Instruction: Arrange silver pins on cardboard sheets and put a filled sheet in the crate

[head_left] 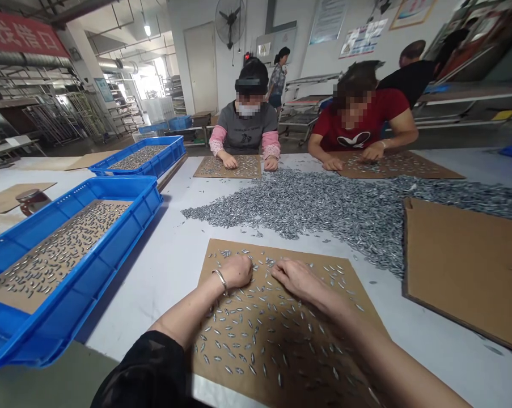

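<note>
A brown cardboard sheet (247,385) lies in front of me, strewn with small silvery, spindle-shaped metal pieces (280,379). Over its far left part rests my left hand (238,271), a bracelet at the wrist and its fingers curled down to the sheet. My right hand (296,276) is just to its right, thumb and fingers drawn together near several pieces. What either hand pinches, if anything, is hidden behind the fingers. Beyond the sheet spreads a large heap of the same pieces (324,204).
At left stand two blue trays (123,226) (170,148) holding cardboard covered with pieces. Stacked cardboard (464,260) lies at right. Across the white table (153,283), two people (247,127) (362,119) work over their own sheets. A brown jar (32,201) is at far left.
</note>
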The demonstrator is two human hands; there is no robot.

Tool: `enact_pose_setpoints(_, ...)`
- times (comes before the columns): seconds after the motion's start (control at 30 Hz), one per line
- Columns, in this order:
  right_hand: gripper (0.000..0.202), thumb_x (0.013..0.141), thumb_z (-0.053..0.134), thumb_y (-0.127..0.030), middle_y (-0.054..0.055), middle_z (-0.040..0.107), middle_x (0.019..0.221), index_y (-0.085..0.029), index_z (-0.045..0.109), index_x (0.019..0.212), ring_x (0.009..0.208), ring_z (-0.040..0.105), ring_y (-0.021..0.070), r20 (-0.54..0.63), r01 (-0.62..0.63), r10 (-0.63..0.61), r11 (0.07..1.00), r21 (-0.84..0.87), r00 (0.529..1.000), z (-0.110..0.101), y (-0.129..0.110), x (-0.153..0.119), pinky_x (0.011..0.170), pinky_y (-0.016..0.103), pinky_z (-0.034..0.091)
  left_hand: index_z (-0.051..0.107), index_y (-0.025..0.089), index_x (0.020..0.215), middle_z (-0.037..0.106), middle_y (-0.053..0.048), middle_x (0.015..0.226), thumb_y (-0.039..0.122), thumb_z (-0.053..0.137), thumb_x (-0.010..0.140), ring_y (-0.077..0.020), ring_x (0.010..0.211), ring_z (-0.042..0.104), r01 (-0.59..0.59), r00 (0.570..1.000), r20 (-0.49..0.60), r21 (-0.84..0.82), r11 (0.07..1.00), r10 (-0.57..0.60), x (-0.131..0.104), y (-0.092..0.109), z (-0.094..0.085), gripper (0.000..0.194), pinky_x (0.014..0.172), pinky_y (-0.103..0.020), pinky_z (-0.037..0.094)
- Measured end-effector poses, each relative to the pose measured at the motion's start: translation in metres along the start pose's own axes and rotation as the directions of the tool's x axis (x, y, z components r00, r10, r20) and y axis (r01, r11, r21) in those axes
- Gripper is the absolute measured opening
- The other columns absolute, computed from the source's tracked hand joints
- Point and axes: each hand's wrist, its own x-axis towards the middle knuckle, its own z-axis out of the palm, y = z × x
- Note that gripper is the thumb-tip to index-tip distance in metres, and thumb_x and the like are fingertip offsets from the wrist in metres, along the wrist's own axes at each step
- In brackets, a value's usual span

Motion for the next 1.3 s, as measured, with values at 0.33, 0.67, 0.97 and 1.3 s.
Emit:
enact_pose_setpoints(0.33,0.030,0.100,0.048,-0.024,0.006,0.064,0.078,-0.021,0.055,0.072,0.071,0.055,0.0177,0.057,0.078,-0.070,0.985,-0.154,0.996,0.016,-0.005,0.000,0.064,0.029,0.028,0.076,0.014,0.082,0.079,-0.013,0.088,0.014,0.050,0.089,-0.0209,0.080,0.072,0.051,0.985,-0.154,-0.155,0.987,-0.075,-0.015,-0.054,-0.013,0.027,0.071,-0.026,0.050)
enact_pose_setpoints(0.67,0.022,0.096,0.052,-0.014,0.006,0.068,0.087,-0.019,0.065,0.079,0.079,0.058,0.0174,0.097,0.221,-0.208,0.964,-0.150,0.973,0.014,-0.020,-0.002,0.069,0.029,0.030,0.072,0.016,0.072,0.075,-0.007,0.071,0.012,0.050,0.086,-0.0175,0.069,0.068,0.016,0.981,-0.181,-0.258,0.966,-0.065,-0.035,-0.069,-0.009,0.026,0.068,-0.024,0.048)
enact_pose_setpoints(0.97,0.022,0.095,0.047,-0.012,0.008,0.069,0.093,-0.019,0.064,0.083,0.079,0.057,0.0186,0.172,0.252,-0.217,0.942,-0.220,0.961,0.012,-0.027,-0.001,0.070,0.030,0.032,0.072,0.016,0.075,0.076,-0.009,0.080,0.013,0.049,0.090,-0.0176,0.073,0.068,0.029,0.979,-0.191,-0.214,0.976,-0.071,-0.034,-0.070,-0.002,0.027,0.069,-0.024,0.046)
enact_pose_setpoints(1.3,0.025,0.099,0.041,-0.013,0.010,0.069,0.098,-0.020,0.063,0.089,0.085,0.059,0.0213,0.186,0.227,-0.175,0.922,-0.314,0.967,0.014,-0.026,0.001,0.076,0.032,0.037,0.075,0.018,0.089,0.076,-0.010,0.102,0.014,0.056,0.090,-0.0225,0.099,0.070,-0.030,0.986,-0.168,-0.098,0.995,0.013,-0.015,-0.057,0.016,0.019,0.089,-0.029,0.051)
